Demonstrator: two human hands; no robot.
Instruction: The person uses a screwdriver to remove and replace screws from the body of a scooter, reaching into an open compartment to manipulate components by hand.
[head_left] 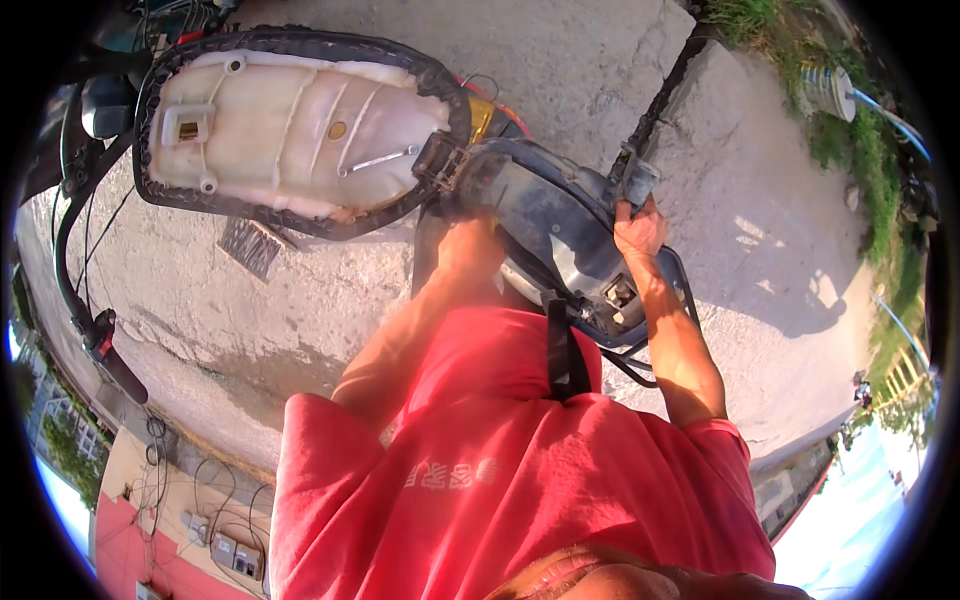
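A scooter seat (290,130) is flipped open, its pale plastic underside facing up, and a silver wrench (378,161) lies on it. The dark plastic tail body (550,220) of the scooter extends to the right of the hinge (438,160). Reaching down beside the body just below the hinge is my left hand (470,248); its fingers are blurred and partly hidden. At the body's far right edge, my right hand (640,228) is closed on a small grey part (640,184), whose exact kind I cannot make out.
A handlebar (75,260) with cables curves along the left. On the concrete ground (330,290) lies a dark slatted piece (254,246). A black strap (560,350) hangs at my waist. A crack in the concrete (675,85) runs beyond the tail; grass (880,170) grows at the right.
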